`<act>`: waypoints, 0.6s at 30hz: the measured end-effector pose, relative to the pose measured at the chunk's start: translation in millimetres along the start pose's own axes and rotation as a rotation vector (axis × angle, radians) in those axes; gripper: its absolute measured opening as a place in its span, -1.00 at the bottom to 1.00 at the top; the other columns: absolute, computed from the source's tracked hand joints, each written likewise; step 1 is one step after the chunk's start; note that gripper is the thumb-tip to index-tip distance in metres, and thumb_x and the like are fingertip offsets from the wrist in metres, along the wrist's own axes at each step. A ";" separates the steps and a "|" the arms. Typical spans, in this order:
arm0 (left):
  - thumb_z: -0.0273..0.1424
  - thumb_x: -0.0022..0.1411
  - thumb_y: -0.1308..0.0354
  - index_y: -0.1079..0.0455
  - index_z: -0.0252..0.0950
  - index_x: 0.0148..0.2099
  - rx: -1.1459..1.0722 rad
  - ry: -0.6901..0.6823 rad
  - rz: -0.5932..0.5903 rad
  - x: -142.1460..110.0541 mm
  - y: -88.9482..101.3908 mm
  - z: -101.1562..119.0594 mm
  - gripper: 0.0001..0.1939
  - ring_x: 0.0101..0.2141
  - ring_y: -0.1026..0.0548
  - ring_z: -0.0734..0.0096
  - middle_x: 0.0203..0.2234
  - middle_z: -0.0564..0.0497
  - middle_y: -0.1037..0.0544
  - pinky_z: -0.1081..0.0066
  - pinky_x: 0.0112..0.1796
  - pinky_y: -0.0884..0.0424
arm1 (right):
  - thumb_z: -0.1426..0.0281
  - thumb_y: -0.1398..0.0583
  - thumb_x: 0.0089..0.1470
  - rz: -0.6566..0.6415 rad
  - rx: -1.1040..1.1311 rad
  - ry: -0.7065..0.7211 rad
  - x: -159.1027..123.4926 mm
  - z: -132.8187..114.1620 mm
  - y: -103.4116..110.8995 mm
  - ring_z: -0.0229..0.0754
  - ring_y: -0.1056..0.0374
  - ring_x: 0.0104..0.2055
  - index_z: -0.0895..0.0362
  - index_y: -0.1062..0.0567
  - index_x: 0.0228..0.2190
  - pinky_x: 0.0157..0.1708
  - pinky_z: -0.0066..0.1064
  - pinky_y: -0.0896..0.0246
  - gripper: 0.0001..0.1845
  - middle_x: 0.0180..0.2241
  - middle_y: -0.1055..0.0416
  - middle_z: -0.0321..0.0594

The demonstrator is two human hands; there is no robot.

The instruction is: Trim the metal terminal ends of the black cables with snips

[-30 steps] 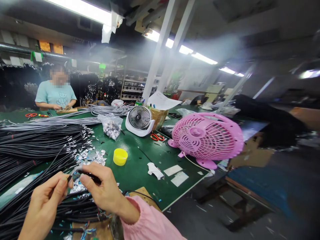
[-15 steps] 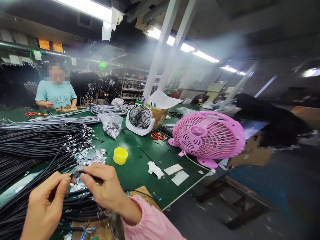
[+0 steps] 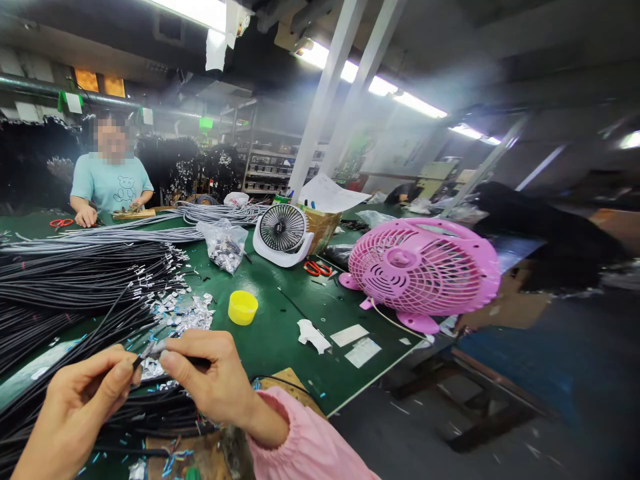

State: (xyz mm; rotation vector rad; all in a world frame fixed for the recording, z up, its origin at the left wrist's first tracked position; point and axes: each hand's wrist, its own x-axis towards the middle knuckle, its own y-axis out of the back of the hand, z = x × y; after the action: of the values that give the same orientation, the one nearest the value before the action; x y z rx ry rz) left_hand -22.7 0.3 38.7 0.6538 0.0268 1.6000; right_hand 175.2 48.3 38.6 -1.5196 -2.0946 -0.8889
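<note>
My left hand is closed in a pinch on the end of a black cable. Close beside it, my right hand pinches the same cable at a grey, foil-like section, between thumb and forefinger. A dark length shows under the right hand's fingers. The fingertips partly hide the joint between the two hands. Under and behind both hands lie bundles of black cables with stripped, silvery ends, and a heap of foil scraps.
A yellow cup, white fan, pink fan, red-handled scissors and a bag of small parts stand or lie on the green table. A wooden board is near my right wrist. Across the table sits a co-worker.
My left hand has shifted slightly left and down, leaving a wider gap to the right hand, with more of the grey section showing. The co-worker's hand has lowered to the table.
</note>
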 end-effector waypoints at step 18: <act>-0.34 0.59 0.03 -0.57 -0.18 -0.13 0.609 -0.687 0.312 -10.7 -30.3 -9.8 -0.66 -0.55 -0.49 0.56 -0.46 0.14 -0.50 0.48 -0.39 -0.43 | 0.46 -0.30 0.21 0.135 -0.135 0.237 -13.2 26.7 -4.9 -0.27 -0.35 -0.47 0.14 -0.67 -0.36 -0.48 -0.46 -0.30 -0.87 -0.43 -0.52 -0.22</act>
State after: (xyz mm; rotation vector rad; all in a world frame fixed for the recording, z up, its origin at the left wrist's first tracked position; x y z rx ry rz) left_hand 0.5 -1.2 14.6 1.7265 -0.1038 1.5818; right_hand 176.0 56.8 9.7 -1.5190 -1.7748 -1.1188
